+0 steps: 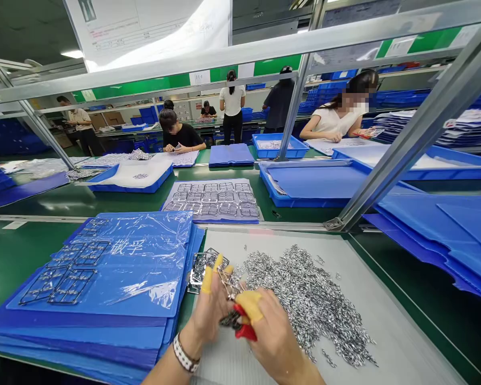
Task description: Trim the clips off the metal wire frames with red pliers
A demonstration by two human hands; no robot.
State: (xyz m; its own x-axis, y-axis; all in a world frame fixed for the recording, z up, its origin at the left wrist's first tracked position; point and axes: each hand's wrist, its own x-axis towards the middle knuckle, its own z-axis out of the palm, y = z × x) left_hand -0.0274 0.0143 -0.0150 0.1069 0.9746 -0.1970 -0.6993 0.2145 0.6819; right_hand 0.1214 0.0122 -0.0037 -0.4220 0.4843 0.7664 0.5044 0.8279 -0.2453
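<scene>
Gripped in the left hand: a stamped metal fret, long axis slanting up and away from the wrist, above the left edge of the grey mat. Clenched in the right hand, nearer the heap of small silver parts on that mat: red-handled pliers.

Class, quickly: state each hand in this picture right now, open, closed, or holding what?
Left hand: closed, holding a stamped metal fret.
Right hand: closed, holding red-handled cutters.

Plastic-wrapped blue trays crowd the left hand; past the metal-parts pile, the right hand has open grey mat, with a steel rail across the way ahead.
</scene>
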